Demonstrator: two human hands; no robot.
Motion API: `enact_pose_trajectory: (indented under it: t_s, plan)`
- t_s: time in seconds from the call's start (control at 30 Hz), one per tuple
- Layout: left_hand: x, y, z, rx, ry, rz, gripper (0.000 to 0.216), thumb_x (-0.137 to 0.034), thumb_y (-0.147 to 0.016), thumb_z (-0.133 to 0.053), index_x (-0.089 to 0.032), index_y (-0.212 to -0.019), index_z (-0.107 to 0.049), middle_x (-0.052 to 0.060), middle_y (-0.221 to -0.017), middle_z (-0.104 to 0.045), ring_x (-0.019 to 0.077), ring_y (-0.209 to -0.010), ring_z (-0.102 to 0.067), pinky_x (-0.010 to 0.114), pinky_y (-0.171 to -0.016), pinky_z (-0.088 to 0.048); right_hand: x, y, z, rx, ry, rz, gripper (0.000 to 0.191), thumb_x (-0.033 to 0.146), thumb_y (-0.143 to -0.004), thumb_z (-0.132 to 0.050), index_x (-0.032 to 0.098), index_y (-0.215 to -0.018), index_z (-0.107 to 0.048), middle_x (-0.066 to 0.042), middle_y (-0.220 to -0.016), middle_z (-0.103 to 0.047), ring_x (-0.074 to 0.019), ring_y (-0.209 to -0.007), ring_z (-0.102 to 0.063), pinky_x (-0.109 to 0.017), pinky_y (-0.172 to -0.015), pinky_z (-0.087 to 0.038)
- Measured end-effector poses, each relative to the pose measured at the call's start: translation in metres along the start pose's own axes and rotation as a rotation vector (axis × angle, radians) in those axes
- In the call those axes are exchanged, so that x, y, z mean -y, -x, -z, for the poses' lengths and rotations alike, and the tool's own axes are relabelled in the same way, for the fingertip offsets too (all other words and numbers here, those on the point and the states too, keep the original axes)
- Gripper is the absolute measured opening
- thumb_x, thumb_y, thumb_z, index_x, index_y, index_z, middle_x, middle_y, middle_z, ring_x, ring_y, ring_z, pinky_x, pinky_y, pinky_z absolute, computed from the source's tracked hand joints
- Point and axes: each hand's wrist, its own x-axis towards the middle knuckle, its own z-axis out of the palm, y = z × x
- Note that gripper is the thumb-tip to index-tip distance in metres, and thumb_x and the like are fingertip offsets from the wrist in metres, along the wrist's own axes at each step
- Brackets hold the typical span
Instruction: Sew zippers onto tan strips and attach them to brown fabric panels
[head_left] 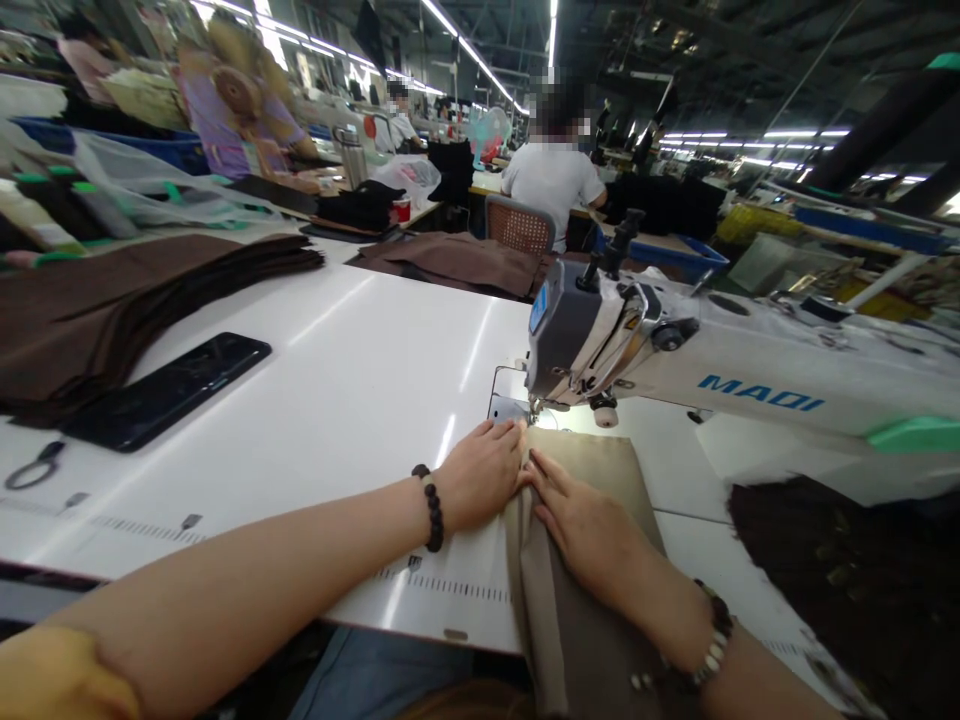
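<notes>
A piece of brown fabric [559, 600] with a lighter khaki side [600, 465] lies under the head of the sewing machine [592, 335] and hangs over the table's front edge. My left hand [484, 475] presses its left edge close to the presser foot [534, 408], fingers together and thumb against the cloth. Just behind, my right hand [592, 520] grips a fold of the same fabric, its fingertips near my left thumb. The needle tip is too small to make out.
A stack of brown cloth [150, 290] and a black phone [172, 390] lie on the left of the white table [375, 400], near a dark ring [30, 470]. Dark brown cloth [840, 580] sits at right. A co-worker in white [555, 185] sits ahead.
</notes>
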Motion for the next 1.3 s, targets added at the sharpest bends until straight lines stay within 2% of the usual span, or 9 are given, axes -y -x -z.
enact_pose_trajectory:
  t_s: [0.2,0.33,0.43,0.57,0.7,1.0,1.1,1.2,1.3]
  plan:
    - [0.009,-0.021,-0.013,-0.038,-0.025,0.025,0.048,-0.037,-0.091,-0.041,0.004,-0.116,-0.047,0.024,-0.123,-0.047,0.0297,-0.119,-0.041,0.04,-0.099,-0.031,-0.015,-0.013,0.008,-0.014,-0.058,-0.008,0.043,0.018,-0.088,-0.034,0.009,-0.128,-0.042,-0.012,-0.138,-0.032,-0.0228,-0.114,-0.049,-0.038,-0.096,-0.042]
    - [0.013,-0.022,-0.007,-0.03,-0.02,0.007,0.046,-0.036,-0.089,-0.045,0.004,-0.113,-0.049,0.024,-0.122,-0.048,0.0297,-0.118,-0.043,0.04,-0.097,-0.033,-0.021,-0.017,0.008,-0.021,-0.089,0.012,0.043,0.021,-0.089,-0.032,0.01,-0.13,-0.04,-0.01,-0.14,-0.03,-0.0223,-0.118,-0.045,-0.038,-0.098,-0.041]
    - [0.001,-0.004,0.007,-0.038,0.001,-0.048,0.045,-0.037,-0.088,-0.048,0.002,-0.109,-0.053,0.021,-0.119,-0.052,0.0284,-0.116,-0.045,0.039,-0.099,-0.033,-0.026,-0.016,0.006,-0.047,-0.125,0.029,0.043,0.021,-0.089,-0.031,0.013,-0.131,-0.038,-0.006,-0.14,-0.031,-0.02,-0.118,-0.044,-0.036,-0.099,-0.04]
    - [-0.031,0.042,0.023,-0.103,0.136,-0.184,0.041,-0.037,-0.088,-0.047,-0.006,-0.115,-0.051,0.014,-0.123,-0.052,0.0236,-0.116,-0.046,0.035,-0.102,-0.033,-0.03,-0.014,0.006,-0.074,-0.172,0.052,0.043,0.021,-0.089,-0.031,0.019,-0.132,-0.037,-0.002,-0.14,-0.032,-0.0173,-0.118,-0.045,-0.033,-0.1,-0.039]
    - [-0.054,0.079,0.029,-0.047,0.224,-0.246,0.036,-0.032,-0.093,-0.036,-0.01,-0.119,-0.049,0.01,-0.127,-0.049,0.0212,-0.118,-0.045,0.033,-0.101,-0.037,-0.031,-0.011,0.007,-0.085,-0.207,0.078,0.043,0.022,-0.09,-0.031,0.023,-0.132,-0.038,0.001,-0.14,-0.032,-0.0161,-0.119,-0.044,-0.032,-0.101,-0.038]
    - [-0.064,0.101,0.017,-0.101,0.318,-0.277,0.031,-0.022,-0.093,-0.035,-0.011,-0.118,-0.05,0.008,-0.123,-0.053,0.0197,-0.117,-0.045,0.034,-0.104,-0.036,-0.028,-0.011,0.008,-0.059,-0.142,0.098,0.043,0.023,-0.09,-0.032,0.024,-0.132,-0.037,0.003,-0.14,-0.032,-0.0165,-0.119,-0.044,-0.033,-0.101,-0.038]
    - [-0.061,0.099,0.023,-0.101,0.419,-0.285,0.028,-0.022,-0.093,-0.035,-0.012,-0.11,-0.055,0.006,-0.114,-0.059,0.017,-0.111,-0.05,0.03,-0.103,-0.037,-0.017,0.003,0.009,-0.028,-0.115,0.124,0.044,0.022,-0.089,-0.032,0.021,-0.132,-0.036,0.0,-0.139,-0.032,-0.0171,-0.117,-0.046,-0.034,-0.099,-0.04]
    - [-0.052,0.093,0.033,-0.026,0.579,-0.224,0.023,-0.02,-0.092,-0.038,-0.016,-0.098,-0.061,0.004,-0.099,-0.063,0.0132,-0.096,-0.057,0.024,-0.092,-0.045,0.006,0.034,0.007,0.024,-0.126,0.182,0.045,0.018,-0.088,-0.032,0.016,-0.132,-0.037,-0.004,-0.14,-0.031,-0.0171,-0.114,-0.048,-0.031,-0.096,-0.042]
    - [-0.043,0.081,0.035,-0.035,0.576,-0.134,0.024,-0.014,-0.09,-0.039,-0.016,-0.103,-0.058,0.006,-0.106,-0.06,0.0125,-0.098,-0.056,0.022,-0.087,-0.048,0.035,0.07,-0.003,0.053,-0.138,0.207,0.048,0.016,-0.086,-0.033,0.015,-0.134,-0.034,-0.009,-0.139,-0.031,-0.0169,-0.109,-0.053,-0.029,-0.091,-0.045]
